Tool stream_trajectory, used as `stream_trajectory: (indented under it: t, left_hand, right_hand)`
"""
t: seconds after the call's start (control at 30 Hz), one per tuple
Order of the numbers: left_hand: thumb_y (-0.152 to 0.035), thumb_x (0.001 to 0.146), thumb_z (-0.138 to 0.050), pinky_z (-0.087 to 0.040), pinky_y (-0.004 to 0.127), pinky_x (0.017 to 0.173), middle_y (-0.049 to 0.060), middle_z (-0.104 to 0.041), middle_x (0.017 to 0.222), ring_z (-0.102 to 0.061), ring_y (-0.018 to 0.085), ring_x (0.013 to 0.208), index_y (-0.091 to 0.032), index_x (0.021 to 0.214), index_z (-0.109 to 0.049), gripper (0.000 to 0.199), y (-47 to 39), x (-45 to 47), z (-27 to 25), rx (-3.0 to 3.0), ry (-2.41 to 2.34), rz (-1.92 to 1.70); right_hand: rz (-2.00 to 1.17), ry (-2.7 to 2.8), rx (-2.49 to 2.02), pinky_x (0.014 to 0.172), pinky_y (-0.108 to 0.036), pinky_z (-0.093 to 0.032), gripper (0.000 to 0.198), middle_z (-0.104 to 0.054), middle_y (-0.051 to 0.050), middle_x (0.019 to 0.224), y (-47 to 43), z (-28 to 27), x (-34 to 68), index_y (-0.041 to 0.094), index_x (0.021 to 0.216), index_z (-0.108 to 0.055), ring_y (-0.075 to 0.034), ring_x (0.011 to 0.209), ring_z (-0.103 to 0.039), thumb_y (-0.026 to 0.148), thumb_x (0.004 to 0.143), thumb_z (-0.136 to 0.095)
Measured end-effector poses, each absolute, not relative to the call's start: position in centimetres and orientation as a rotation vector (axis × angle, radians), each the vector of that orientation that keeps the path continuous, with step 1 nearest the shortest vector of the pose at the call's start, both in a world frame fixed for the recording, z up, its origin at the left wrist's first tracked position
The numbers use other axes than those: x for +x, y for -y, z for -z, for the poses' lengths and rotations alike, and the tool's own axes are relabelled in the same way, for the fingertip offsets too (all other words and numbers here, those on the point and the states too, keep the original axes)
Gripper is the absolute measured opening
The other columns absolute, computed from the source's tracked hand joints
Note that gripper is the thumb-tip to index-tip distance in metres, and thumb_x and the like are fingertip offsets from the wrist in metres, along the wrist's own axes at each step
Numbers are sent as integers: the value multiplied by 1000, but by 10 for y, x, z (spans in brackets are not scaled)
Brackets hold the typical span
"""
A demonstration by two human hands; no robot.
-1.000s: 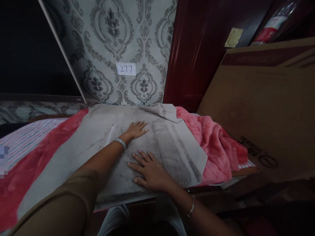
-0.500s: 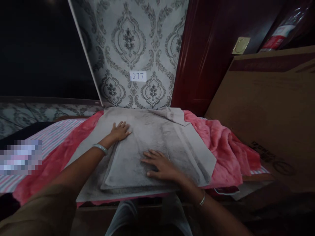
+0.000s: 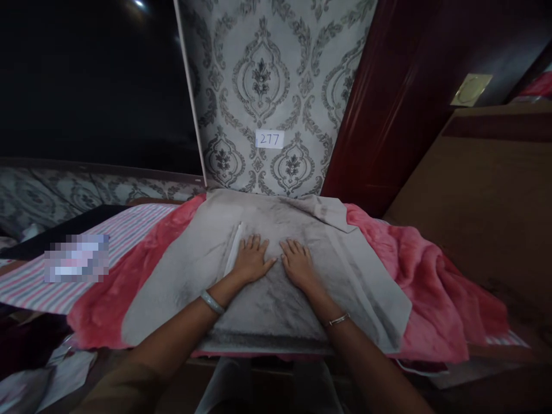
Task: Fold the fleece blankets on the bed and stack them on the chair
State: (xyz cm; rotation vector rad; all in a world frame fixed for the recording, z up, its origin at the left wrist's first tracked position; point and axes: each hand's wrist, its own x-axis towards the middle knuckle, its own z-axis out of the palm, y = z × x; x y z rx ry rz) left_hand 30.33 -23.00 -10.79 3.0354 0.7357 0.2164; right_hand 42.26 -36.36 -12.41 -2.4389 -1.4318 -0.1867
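Watching both hands [image 3: 252, 260] [image 3: 299, 264] lie spread on the grey plush fabric [image 3: 271, 313], I suspect uneven pressure could wrinkle it. Sideways pushing might drag the pink blanket [image 3: 431, 270].

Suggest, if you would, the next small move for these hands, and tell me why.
I would probably slide the right hand forward to smooth the fold at the far edge of the gray cloth: the cloth looks rucked up there, while both that hand and the left hand lie flat near its middle.
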Motion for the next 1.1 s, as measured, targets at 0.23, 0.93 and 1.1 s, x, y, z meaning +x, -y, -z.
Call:
stream_trajectory:
  t: [0.23, 0.93, 1.1]
  left_hand:
    - [-62, 98, -28, -19, 61, 121, 19, -23, 166, -19, 33, 155, -14, 158, -31, 76, 215, 289, 95, 2993, -939, -125]
    - [-46, 102, -34, -30, 56, 118, 13, -30, 164, -29, 32, 151, -25, 156, -36, 59, 201, 200, 107, 2947, -802, -190]
    - [-38, 99, -40, -33, 61, 114, 20, -47, 153, -41, 39, 144, -17, 136, -62, 48, 238, 178, 100, 3066, -850, -531]
  right_hand:
    - [226, 1428, -2469, 118, -47, -23, 52, -39, -9, 161, 363, 123, 423, 22, 153, -44, -28, 149, -31, 28, 103, -32]
    - [-308, 1895, -1614, 122, -56, -22, 48, -49, -3, 155, 483, 124, 321, 34, 140, -59, -28, 150, -32, 48, 95, -60]
    - [-57, 1062, -1573, 111, -48, -43, 34, -68, -9, 133, 503, 146, 356, 27, 123, -71, -25, 127, -60, 39, 97, -54]
